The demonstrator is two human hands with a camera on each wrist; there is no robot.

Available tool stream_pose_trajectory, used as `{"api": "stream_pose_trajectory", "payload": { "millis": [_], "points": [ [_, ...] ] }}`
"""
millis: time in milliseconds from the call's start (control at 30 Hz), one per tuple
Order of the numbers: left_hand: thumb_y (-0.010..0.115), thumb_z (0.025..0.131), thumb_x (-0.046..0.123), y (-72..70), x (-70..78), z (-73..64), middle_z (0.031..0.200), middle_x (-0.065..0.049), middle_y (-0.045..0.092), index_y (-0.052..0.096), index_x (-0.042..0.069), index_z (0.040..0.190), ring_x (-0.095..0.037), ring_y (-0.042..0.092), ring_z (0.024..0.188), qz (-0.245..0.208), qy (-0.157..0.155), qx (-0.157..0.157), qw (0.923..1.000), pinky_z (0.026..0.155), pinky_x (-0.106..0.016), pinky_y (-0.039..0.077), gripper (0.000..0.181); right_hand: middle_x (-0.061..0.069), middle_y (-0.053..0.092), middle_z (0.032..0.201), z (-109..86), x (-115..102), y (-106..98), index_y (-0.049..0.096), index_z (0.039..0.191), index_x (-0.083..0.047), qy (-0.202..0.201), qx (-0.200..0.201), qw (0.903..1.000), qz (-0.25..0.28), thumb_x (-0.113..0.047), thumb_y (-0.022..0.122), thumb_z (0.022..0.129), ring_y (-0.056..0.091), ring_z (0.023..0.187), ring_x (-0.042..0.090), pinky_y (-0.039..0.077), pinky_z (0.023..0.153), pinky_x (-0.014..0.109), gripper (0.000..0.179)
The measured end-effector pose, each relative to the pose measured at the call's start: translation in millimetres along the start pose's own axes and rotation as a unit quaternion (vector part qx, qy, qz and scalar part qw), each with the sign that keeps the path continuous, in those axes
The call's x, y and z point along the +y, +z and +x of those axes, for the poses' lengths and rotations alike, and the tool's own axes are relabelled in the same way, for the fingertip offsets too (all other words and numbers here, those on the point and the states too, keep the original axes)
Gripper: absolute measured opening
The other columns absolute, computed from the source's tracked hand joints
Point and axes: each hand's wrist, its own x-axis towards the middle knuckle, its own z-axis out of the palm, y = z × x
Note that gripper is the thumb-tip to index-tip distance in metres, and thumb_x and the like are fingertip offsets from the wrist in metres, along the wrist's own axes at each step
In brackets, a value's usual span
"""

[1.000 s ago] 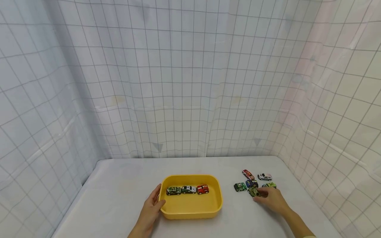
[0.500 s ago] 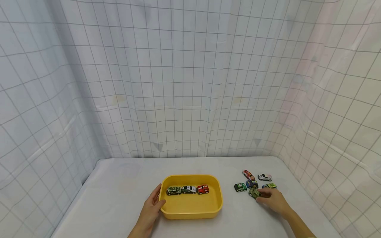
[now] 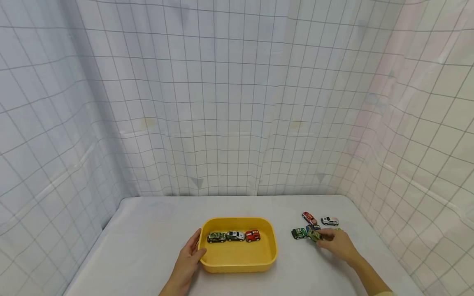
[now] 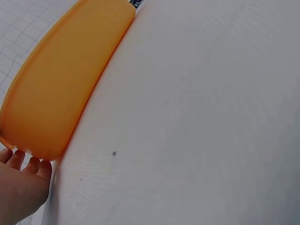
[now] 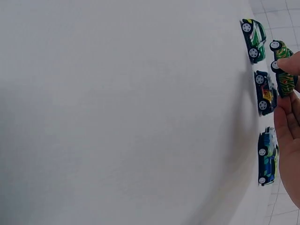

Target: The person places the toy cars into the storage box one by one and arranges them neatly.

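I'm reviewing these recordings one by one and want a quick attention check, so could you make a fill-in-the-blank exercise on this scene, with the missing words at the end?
The yellow tray holds ____ toy cars. Inside it, the white car stands between the camouflage car and the ____ car. In the head view, the left hand grips the tray at its ____ side. The patterned car in the right hand is mainly ____ in colour.

Missing words: three; red; left; green.

Behind the white-covered table (image 3: 148, 234) hangs a creased white curtain (image 3: 237, 102) with thin dark grid lines. A matching left curtain (image 3: 37, 139) and right curtain (image 3: 429, 139) flank the table, the latter partly tinged pink. Soft, even light falls over the table.
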Motion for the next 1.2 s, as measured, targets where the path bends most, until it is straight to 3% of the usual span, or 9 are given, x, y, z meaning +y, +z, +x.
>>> {"api": "stream_pose_trajectory", "payload": {
  "millis": [533,800,1200],
  "points": [
    [0.056,0.101,-0.003,1.3,0.9,-0.5,0.167,-0.025,0.018,0.021,0.003,0.165,-0.041,0.022,0.152,0.008,-0.001,-0.003,1.0000,0.116,-0.048,0.033,0.072,0.024,0.066,0.130,13.6,-28,3,0.079,0.116,-0.005,-0.088,-0.014,0.9956,0.031,-0.015,0.085,0.082,0.067,0.113,0.034,0.058,0.094,0.044,0.036],
    [0.056,0.102,-0.003,-0.3,2.1,0.4,0.168,-0.025,0.017,0.020,0.003,0.165,-0.041,0.021,0.152,0.005,-0.002,0.000,1.0000,0.117,-0.048,0.032,0.073,0.009,0.073,0.117,17.4,-33,5,0.080,0.114,-0.008,-0.113,-0.011,0.9935,0.009,-0.016,0.086,0.081,0.069,0.103,0.024,0.058,0.088,0.033,0.035],
    [0.056,0.102,-0.004,-0.4,1.6,-0.4,0.168,-0.025,0.016,0.020,0.004,0.165,-0.042,0.020,0.152,0.007,-0.005,0.000,1.0000,0.117,-0.050,0.032,0.073,0.002,0.074,0.113,22.3,-52,15,0.080,0.114,-0.012,-0.131,-0.023,0.9911,-0.001,-0.016,0.085,0.082,0.069,0.103,0.022,0.060,0.088,0.040,0.032]
  ]
}}
